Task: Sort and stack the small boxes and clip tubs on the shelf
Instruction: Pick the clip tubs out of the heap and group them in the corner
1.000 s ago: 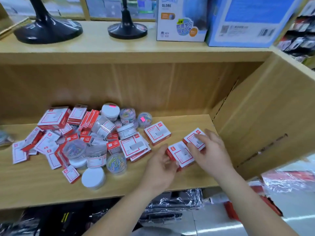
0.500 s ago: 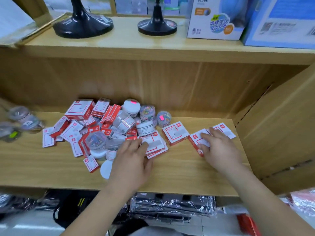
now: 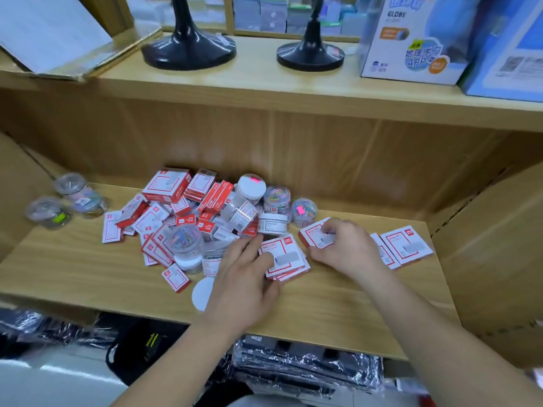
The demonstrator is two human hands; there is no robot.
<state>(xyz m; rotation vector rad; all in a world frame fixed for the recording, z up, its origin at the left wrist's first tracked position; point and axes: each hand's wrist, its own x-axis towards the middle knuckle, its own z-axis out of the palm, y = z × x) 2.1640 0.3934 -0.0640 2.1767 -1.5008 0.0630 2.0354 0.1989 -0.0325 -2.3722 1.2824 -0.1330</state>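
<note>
On the wooden shelf, the left hand lays straightish fingers on a flat red-and-white cardboard stack, the right hand curls round a half-hidden box beside blurred round plastic tubs.

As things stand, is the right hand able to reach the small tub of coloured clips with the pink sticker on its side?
Probably yes. The tub stands just beyond the right hand on the shelf, nothing covering it; but the hand holds a red-and-white box.
</note>
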